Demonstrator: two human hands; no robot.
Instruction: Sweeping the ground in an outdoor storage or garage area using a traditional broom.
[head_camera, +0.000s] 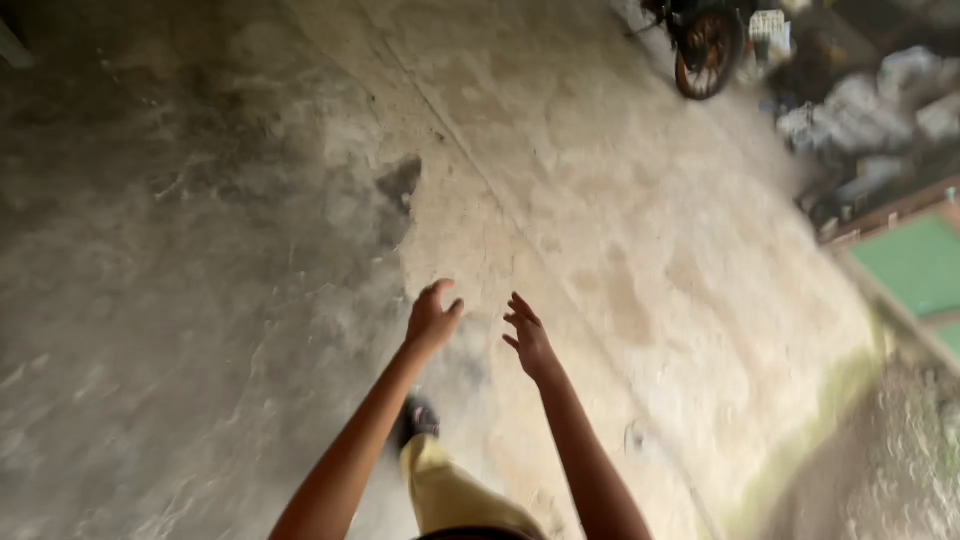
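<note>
Both my arms reach forward over a bare concrete floor (250, 260). My left hand (432, 318) has its fingers curled loosely and holds nothing. My right hand (529, 338) is beside it, a short gap apart, with its fingers spread and nothing in it. Below the hands I see my leg in yellowish trousers (450, 490) and a dark shoe (415, 420) on the floor. The picture is blurred by motion.
A motorbike wheel (708, 55) stands at the top right. Beyond it lies a blurred heap of bags and clutter (870, 110). A green panel with a wooden edge (915, 265) is at the right. A dark patch (398, 185) marks the cracked floor.
</note>
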